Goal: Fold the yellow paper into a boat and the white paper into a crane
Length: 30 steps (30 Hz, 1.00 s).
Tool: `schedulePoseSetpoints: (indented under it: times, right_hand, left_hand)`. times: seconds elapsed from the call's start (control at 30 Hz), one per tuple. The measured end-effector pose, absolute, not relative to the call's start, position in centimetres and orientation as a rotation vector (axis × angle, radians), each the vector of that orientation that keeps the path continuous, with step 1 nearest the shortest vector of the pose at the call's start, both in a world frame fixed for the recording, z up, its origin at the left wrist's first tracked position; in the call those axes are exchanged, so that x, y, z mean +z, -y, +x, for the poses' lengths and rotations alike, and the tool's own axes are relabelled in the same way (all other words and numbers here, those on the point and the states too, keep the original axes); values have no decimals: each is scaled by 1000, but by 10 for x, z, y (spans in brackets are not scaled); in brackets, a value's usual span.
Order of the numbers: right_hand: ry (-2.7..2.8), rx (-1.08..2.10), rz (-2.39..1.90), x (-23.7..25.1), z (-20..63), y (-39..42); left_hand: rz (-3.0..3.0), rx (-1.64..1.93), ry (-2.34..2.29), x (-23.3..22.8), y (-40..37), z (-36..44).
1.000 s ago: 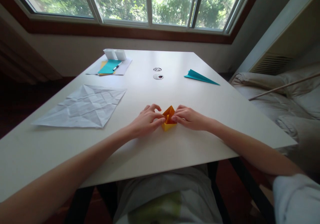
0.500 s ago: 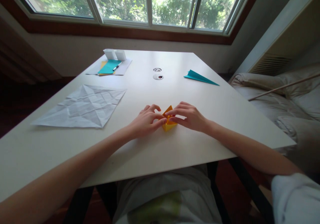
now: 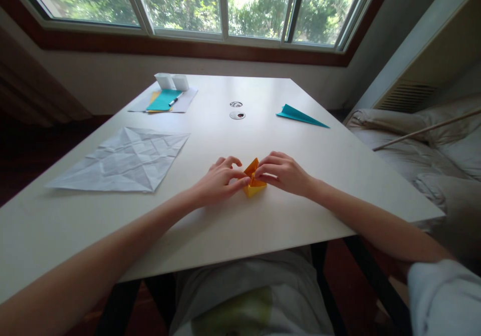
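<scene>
While the left hand (image 3: 221, 182) pinches folded yellow-orange paper (image 3: 255, 190), the right hand (image 3: 286, 174) half-curls opposite those fingertips (image 3: 246, 181). Its hold is unclear.

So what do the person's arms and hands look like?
The left hand and right hand wear no gloves, and I can't see any rings or watches. Both forearms are bare too. A pale bluish-white sleeve shows on the right arm; no left sleeve shows.
</scene>
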State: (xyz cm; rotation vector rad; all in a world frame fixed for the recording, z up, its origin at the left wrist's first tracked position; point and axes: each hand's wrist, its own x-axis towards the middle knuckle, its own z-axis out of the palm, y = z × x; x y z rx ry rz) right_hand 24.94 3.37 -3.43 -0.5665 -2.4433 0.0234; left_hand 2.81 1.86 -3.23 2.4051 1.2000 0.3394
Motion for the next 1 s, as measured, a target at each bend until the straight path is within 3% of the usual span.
schedulePoseSetpoints:
  times: [0.83,1.0]
  right_hand:
    - [2556,-17,-636,-34,249,-34]
    - [2511,-66,-663,-30,255,-35]
  left_hand:
    - [2443,280,-1179,-28,-16,30]
    - [2381,598,-1112,-28,-17,29]
